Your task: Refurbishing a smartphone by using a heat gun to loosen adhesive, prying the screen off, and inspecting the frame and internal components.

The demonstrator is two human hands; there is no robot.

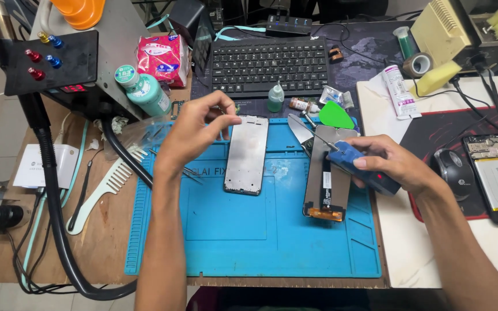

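Note:
My left hand (194, 129) hovers over the upper left of the blue work mat (249, 236), fingers pinched together near the top of a silver phone frame (246, 155) that lies flat on the mat; whether something tiny sits between the fingertips I cannot tell. My right hand (390, 164) grips a blue handheld tool (361, 164) with a thin metal tip, held over the top of a phone screen panel (325, 184) lying face down on the mat's right side.
Behind the mat sit a black keyboard (269, 64), small bottles (275, 98) and a green pick (335, 115). A hot-air station (59, 63) and its black hose (53, 196) stand left, beside a comb (102, 187). A mouse (451, 170) and an opened phone (497, 178) lie right.

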